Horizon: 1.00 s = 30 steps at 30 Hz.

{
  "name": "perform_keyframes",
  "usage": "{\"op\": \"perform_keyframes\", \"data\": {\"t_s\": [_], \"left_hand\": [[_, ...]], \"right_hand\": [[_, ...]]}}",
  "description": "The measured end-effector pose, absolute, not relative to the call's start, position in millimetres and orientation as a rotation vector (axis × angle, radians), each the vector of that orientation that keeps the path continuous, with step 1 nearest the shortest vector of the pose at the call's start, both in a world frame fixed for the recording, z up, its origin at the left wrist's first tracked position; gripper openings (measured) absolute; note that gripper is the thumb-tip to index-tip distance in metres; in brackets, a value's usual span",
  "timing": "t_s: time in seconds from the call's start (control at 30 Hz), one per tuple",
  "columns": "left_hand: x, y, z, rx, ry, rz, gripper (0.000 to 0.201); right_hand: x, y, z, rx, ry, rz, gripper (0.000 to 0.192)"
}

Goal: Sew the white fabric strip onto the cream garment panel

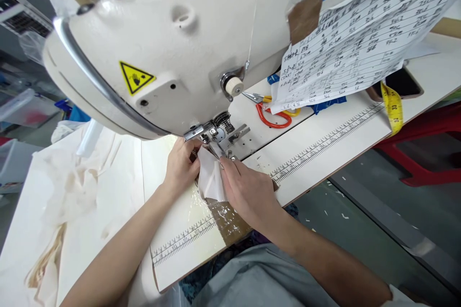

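Observation:
A small piece of white fabric (212, 178) lies under the needle area of a cream sewing machine (154, 43). My left hand (182, 163) grips the fabric's left edge close to the presser foot (217, 148), its fingertips partly hidden by the machine head. From the other side my right hand (250, 189) pinches the fabric's right edge, thumb and fingers pressed together just in front of the foot. Both hands rest low over the machine bed.
Red-handled scissors (273, 119) lie behind the foot. A handwritten sheet (360, 33) hangs from the machine arm. A yellow tape measure (392, 108) drapes over the table edge beside a phone (403, 81). Pale fabric (79, 187) spreads at left; a red stool (425, 148) stands right.

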<state>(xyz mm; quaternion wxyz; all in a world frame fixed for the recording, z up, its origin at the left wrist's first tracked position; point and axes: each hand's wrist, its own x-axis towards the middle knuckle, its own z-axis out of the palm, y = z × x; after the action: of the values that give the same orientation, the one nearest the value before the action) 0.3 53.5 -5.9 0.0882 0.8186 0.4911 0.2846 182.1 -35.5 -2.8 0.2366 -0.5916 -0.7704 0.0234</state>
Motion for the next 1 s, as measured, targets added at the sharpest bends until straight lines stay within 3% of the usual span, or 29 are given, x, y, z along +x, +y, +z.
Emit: {"op": "perform_keyframes", "data": {"t_s": [0.17,0.4,0.63,0.8,1.0], "left_hand": [[-0.7,53.7,-2.9,2.244,1.436,0.906,0.017],[-2.5,53.8,-4.3,2.256,1.388,0.941,0.014],[-4.7,55.3,-3.3,2.690,1.274,0.922,0.012],[-4.1,52.8,2.6,2.892,1.153,0.718,0.026],[-4.7,39.0,16.5,2.871,1.031,0.505,0.035]], "right_hand": [[182.5,-34.9,-4.2,-1.613,-2.090,0.093,0.026],[180.7,-33.8,-1.4,-1.656,-2.095,0.093,0.025],[177.3,-30.3,0.0,-1.685,-2.117,0.049,0.026],[181.0,-40.9,-1.4,-1.663,-2.089,-0.016,0.026],[203.8,-87.1,6.0,-1.430,-2.016,0.386,0.019]]}}
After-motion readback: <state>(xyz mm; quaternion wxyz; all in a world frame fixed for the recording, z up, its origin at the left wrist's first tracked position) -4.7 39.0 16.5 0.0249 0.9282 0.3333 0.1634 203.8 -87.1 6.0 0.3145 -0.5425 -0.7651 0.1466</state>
